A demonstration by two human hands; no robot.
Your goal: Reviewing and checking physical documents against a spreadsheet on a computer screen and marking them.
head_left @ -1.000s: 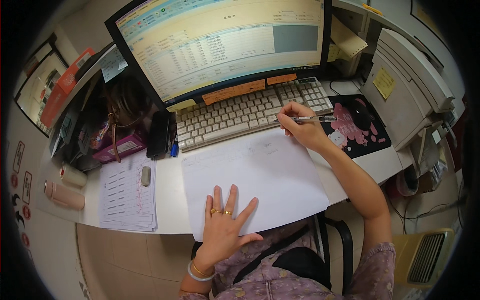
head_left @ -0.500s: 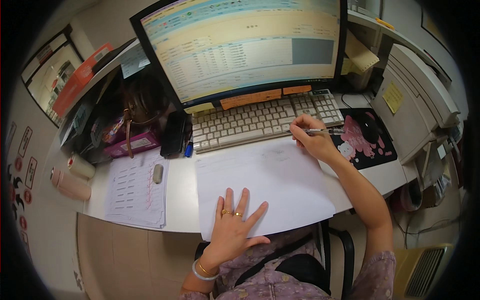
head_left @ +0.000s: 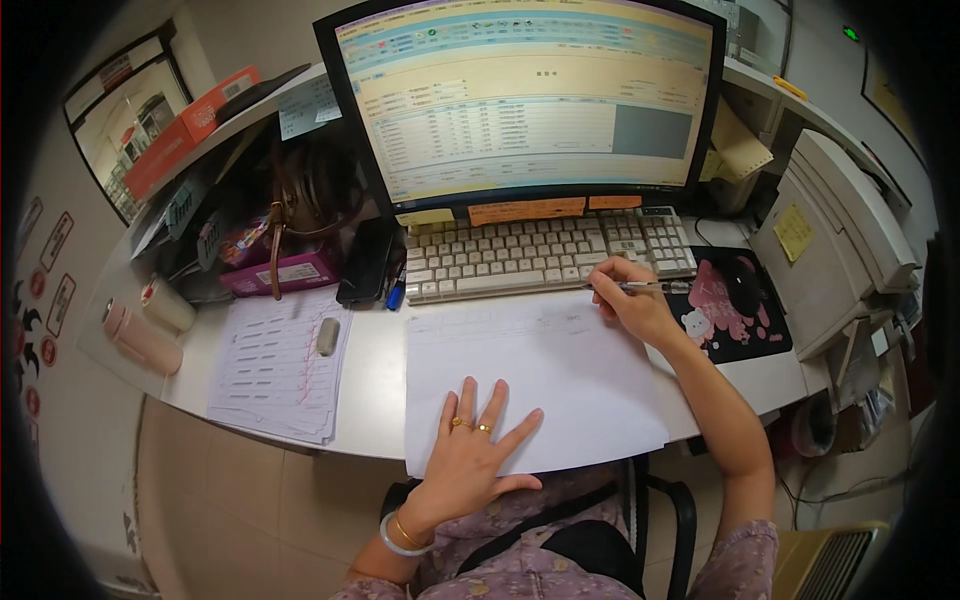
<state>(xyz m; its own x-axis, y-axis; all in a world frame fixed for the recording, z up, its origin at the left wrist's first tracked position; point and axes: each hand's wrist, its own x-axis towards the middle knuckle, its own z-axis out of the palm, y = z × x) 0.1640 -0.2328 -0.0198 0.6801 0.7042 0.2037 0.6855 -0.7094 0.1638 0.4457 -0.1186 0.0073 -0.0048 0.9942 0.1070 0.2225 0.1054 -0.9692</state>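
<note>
Under the splayed left hand (head_left: 468, 462) lies paper (head_left: 575, 375), the right hand (head_left: 633, 308) holding a pen (head_left: 646, 287).

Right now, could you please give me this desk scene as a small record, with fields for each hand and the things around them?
Left hand: fingers spread on the paper, near left part
Right hand: holding a pen, near the paper's far right corner
Beyond paper: keyboard, then monitor
Right: mouse on a mouse pad
Left: sheets with a grey block on top
</note>
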